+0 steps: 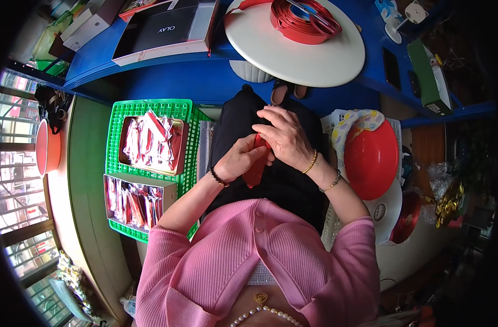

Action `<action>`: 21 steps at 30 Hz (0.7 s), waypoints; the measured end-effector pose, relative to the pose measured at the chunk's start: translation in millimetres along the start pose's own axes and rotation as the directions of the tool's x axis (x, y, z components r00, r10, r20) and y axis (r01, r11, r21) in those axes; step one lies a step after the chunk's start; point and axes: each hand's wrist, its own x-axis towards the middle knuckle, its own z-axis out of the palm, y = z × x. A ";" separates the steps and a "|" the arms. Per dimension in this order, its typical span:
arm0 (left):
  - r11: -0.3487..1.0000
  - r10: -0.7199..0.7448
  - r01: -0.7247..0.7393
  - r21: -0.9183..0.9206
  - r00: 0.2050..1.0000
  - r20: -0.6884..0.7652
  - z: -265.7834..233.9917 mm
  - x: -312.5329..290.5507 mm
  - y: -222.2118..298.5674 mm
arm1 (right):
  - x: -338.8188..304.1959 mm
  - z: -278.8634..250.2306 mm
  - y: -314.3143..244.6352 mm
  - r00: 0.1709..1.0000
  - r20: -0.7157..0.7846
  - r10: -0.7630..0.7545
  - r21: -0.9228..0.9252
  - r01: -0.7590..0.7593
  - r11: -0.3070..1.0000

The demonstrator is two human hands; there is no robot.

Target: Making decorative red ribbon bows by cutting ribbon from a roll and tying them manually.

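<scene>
Head view showed left hand (pixel 239 158) pinching a red strip (pixel 253 174) toward six o'clock, right hand (pixel 286 138) half-curled at its top, grip unclear; even tension seemed wise.

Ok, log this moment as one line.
left hand: holding red strip | right hand: at its upper end | left side: green crate | right side: red basin

Forearms (pixel 192 197) angled inward over lap (pixel 295 191); left hand (pixel 239 157) curled, right hand (pixel 289 140) arched close beside, fingers (pixel 272 116) bent.

Hands (pixel 286 136) can pass above the lap (pixel 232 131), hemmed by crate (pixel 151 107), white disc (pixel 292 59) and basin (pixel 372 161).
</scene>
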 end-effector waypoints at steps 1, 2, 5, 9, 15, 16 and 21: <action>0.998 0.018 -0.017 -0.055 1.000 0.024 -1.3 0.8 1.0 | 2.1 -1.6 1.6 1.000 -0.001 -0.001 -0.001 0.001 1.000; 0.998 0.019 -0.017 -0.054 1.000 0.025 -2.6 0.7 1.4 | 3.4 -2.8 3.1 1.000 0.007 -0.027 0.014 0.027 1.000; 0.984 -0.013 0.018 -0.180 1.000 0.025 -2.3 0.4 -2.6 | 2.6 -1.2 3.5 0.998 0.031 -0.063 0.027 0.062 0.998; 0.957 -0.069 0.085 -0.276 0.995 0.068 -3.3 -2.6 -13.6 | -7.0 3.4 1.1 0.992 0.110 -0.068 0.021 0.066 0.998; 0.916 -0.116 0.135 -0.377 0.991 0.072 4.9 -6.4 -31.5 | -19.5 5.8 4.2 0.954 0.256 -0.157 0.058 0.147 0.987; 0.913 -0.120 0.132 -0.387 0.991 0.053 6.4 -7.0 -32.9 | -21.2 6.5 3.9 0.955 0.255 -0.153 0.056 0.143 0.988; 0.899 -0.117 0.118 -0.422 0.993 0.028 5.8 -11.9 -31.4 | -27.3 16.2 -3.9 0.990 0.137 0.035 0.190 -0.061 0.980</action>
